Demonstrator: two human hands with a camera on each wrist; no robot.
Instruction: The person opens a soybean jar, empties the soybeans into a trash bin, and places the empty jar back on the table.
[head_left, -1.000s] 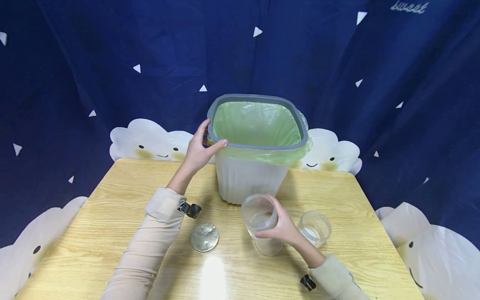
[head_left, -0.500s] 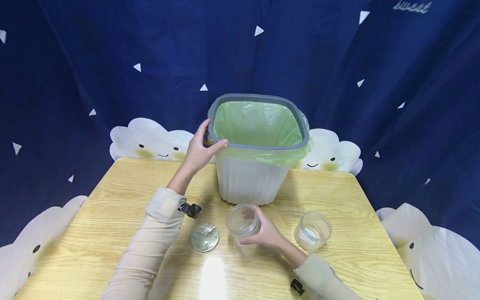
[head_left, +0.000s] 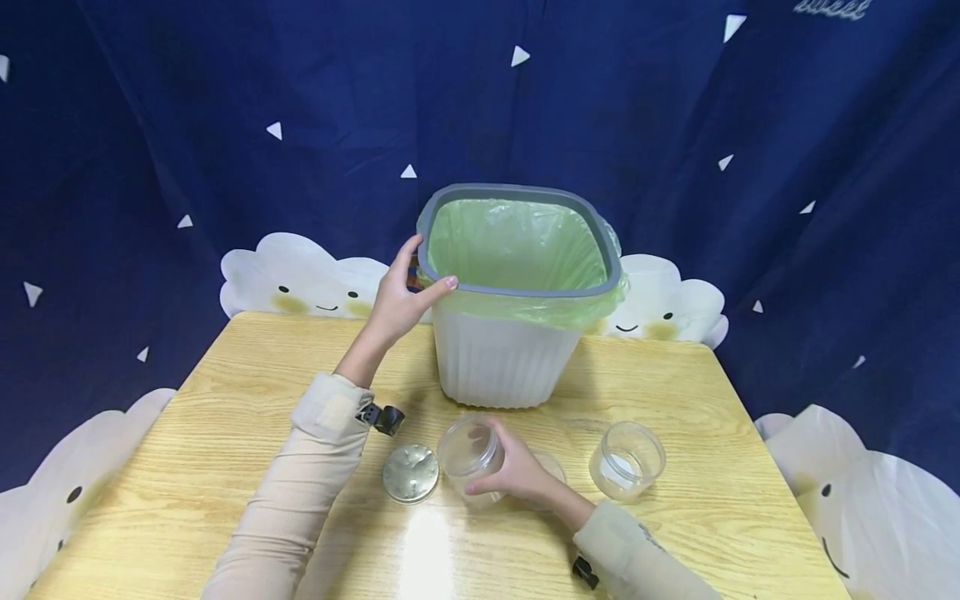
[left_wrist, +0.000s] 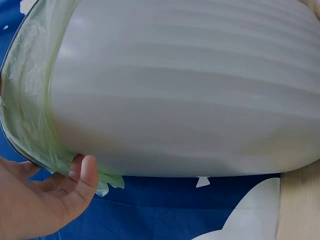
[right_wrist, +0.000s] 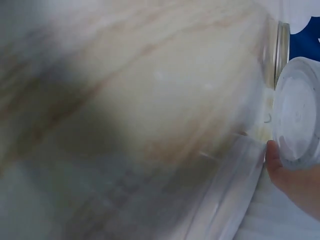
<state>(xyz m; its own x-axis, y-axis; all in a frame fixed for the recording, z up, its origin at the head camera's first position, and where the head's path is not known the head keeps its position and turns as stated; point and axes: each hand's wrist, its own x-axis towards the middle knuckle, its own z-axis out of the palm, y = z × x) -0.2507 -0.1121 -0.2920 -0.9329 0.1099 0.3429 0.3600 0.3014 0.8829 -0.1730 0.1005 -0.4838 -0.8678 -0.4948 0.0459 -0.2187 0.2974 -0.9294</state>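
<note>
In the head view my left hand (head_left: 401, 300) holds the left front corner of a white trash bin (head_left: 502, 354), thumb at its grey rim. The left wrist view shows these fingers (left_wrist: 85, 177) bent against the edge of the green bin liner (left_wrist: 35, 95). Close over the table in front of the bin, my right hand (head_left: 513, 471) grips a clear plastic jar (head_left: 465, 450) by its side. That jar's round base (right_wrist: 297, 117) shows in the right wrist view. A round silver lid (head_left: 410, 473) lies just left of the jar.
A second clear jar (head_left: 628, 462) stands open on the wooden table (head_left: 285, 375), right of my right hand. Partly hidden behind that hand lies a clear round disc (head_left: 551, 467). A blue curtain (head_left: 322, 125) with white cloud shapes hangs behind the table.
My right hand has carried the clear jar left and slightly toward me, from beside the second jar to beside the silver lid. My left hand has stayed at the bin.
</note>
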